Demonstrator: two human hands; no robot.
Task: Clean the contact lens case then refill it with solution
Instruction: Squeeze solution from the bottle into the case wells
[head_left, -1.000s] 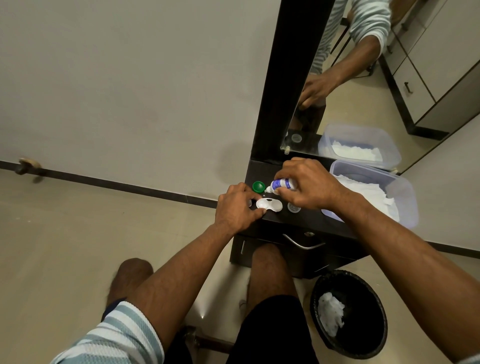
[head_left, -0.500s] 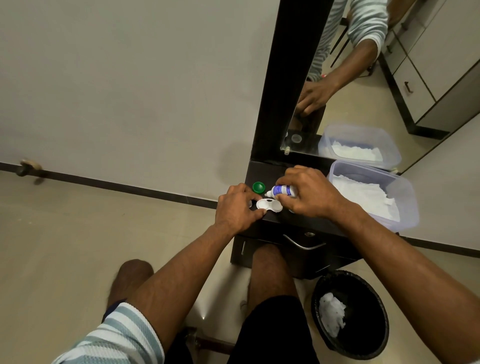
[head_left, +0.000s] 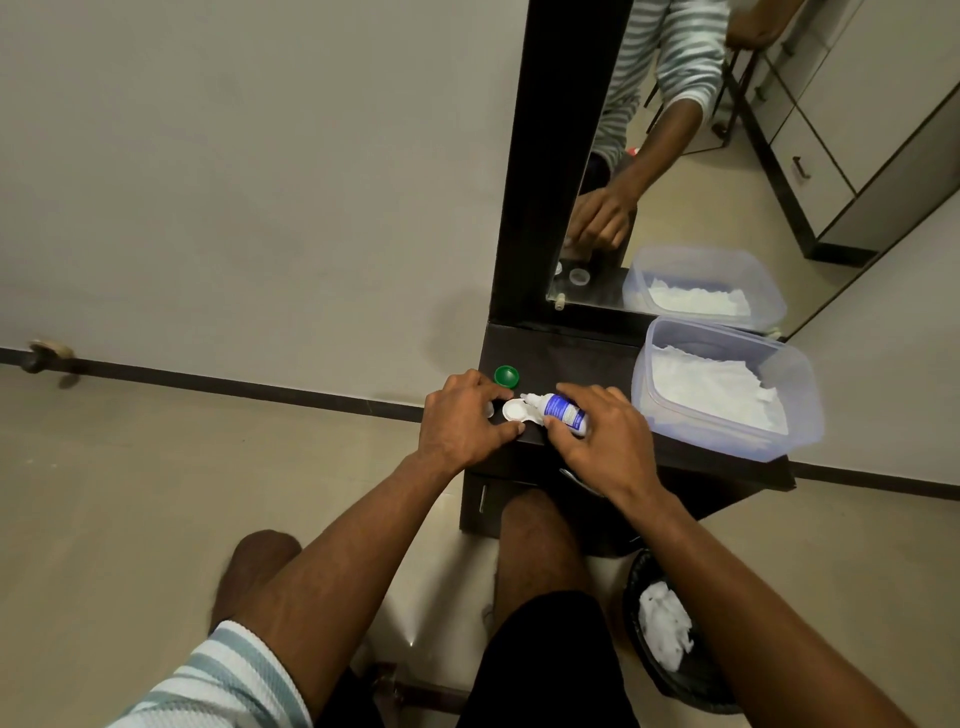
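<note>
1. The contact lens case (head_left: 516, 414) is white and lies flat on the dark counter (head_left: 571, 358), close to the front edge and towards the left corner. One open round well shows plainly; the other end is mostly hidden under the right hand and the bottle.

2. Its long axis runs roughly along the counter's front edge, left to right, with the wells facing up.

3. The solution bottle (head_left: 561, 410) is tipped nearly level. Its white nozzle points left, down at the visible well, and its base lies back in the right hand's palm. So the bottle's long axis falls almost in line with the case's.

4. The right hand (head_left: 602, 441) is wrapped round the bottle, fingers and thumb curled on its body.

5. The left hand (head_left: 462, 421) pinches the left end of the case between thumb and fingertips, pinning it to the counter.

6. I judge the step in hand to be the refill of the left well. To do it well: keep the nozzle just above the well without touching the plastic, squeeze gently, hold the case flat, stop short of the rim, then shift to the other well.

7. A green cap (head_left: 506, 375) rests just behind the left hand, near the left edge.

8. A clear plastic tub (head_left: 802, 415) of white tissue stands at the counter's right end.
</note>
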